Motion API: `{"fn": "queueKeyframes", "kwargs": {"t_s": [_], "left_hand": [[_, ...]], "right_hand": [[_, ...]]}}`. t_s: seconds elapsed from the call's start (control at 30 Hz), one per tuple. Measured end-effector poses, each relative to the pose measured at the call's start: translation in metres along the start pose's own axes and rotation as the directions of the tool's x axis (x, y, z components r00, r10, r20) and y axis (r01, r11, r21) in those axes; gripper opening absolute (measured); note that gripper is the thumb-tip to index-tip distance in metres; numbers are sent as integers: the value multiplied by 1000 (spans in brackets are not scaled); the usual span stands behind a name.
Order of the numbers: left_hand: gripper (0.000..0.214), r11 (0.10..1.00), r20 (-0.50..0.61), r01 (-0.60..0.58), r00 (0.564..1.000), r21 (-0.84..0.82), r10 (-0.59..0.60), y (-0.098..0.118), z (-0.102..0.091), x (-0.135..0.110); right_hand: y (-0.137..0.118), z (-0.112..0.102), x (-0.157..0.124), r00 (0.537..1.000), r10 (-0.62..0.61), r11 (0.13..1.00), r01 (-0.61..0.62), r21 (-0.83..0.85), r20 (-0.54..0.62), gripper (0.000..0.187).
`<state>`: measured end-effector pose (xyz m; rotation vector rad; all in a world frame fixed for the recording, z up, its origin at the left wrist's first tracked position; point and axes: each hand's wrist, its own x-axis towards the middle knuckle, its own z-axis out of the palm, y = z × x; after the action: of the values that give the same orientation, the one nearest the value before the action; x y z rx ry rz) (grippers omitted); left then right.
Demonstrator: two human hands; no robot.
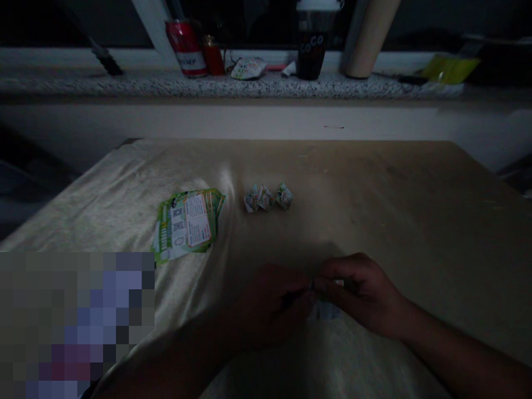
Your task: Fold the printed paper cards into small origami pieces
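Note:
Both my hands meet near the table's front edge in dim light. My left hand [272,307] and my right hand [361,293] each pinch a small folded piece of paper [328,309] that shows pale between and below the fingers. Most of that paper is hidden by the fingers. Farther back on the cloth-covered table [415,221] lie three small folded paper shapes [268,198] in a row. A stack of green and white printed flyers [188,224] lies to their left.
A stone windowsill [124,86] runs along the back with a red can [185,47], a small red lighter-like item [213,55], a crumpled wrapper [248,68], a dark cup [312,41], a cardboard tube [368,36] and a yellow-green packet [451,67]. A blurred patch covers the lower left.

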<state>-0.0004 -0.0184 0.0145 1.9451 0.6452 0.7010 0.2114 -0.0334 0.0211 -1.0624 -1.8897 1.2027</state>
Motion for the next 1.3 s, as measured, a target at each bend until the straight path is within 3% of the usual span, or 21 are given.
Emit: {"fn": "queueKeyframes", "kwargs": {"t_s": [0.17, 0.43, 0.57, 0.7, 0.77, 0.87, 1.0, 1.07, 1.23, 1.3], "left_hand": [[32, 958, -89, -116, 986, 263, 144, 3, -2, 0], [27, 842, -140, -293, 909, 452, 392, 7, -6, -5], [30, 925, -133, -160, 967, 346, 218, 3, -9, -6], [34, 988, -91, 3, 996, 155, 12, -1, -9, -3], [36, 994, -73, 60, 996, 93, -53, -1, -7, -3], [36, 988, -130, 149, 981, 45, -142, -1, -1, -2], [41, 966, -260, 254, 931, -43, -257, -3, 5, -2], [42, 955, -269, 274, 917, -109, -294, -4, 7, -1], [37, 936, -95, 241, 957, -255, -272, -5, 8, 0], [38, 934, -77, 227, 963, -275, -257, -5, 7, -1]], "right_hand": [[2, -1, 3, 986, 138, 983, -125, 137, -96, 34], [4, -18, 9, 955, 137, 991, -132, 37, -262, 31], [3, -19, 9, 956, 150, 974, -99, 201, -254, 29], [3, -7, 5, 986, 151, 937, -119, 327, -73, 18], [5, -2, 5, 983, 186, 908, -172, 382, 1, 21], [8, 1, 6, 974, 222, 840, -208, 500, 33, 24], [8, 3, 7, 974, 222, 728, -202, 656, 54, 54], [7, 4, 7, 974, 221, 714, -194, 672, 46, 61], [4, 4, 6, 979, 203, 733, -158, 662, 9, 60], [4, 4, 5, 979, 201, 720, -170, 672, 32, 59]]}}
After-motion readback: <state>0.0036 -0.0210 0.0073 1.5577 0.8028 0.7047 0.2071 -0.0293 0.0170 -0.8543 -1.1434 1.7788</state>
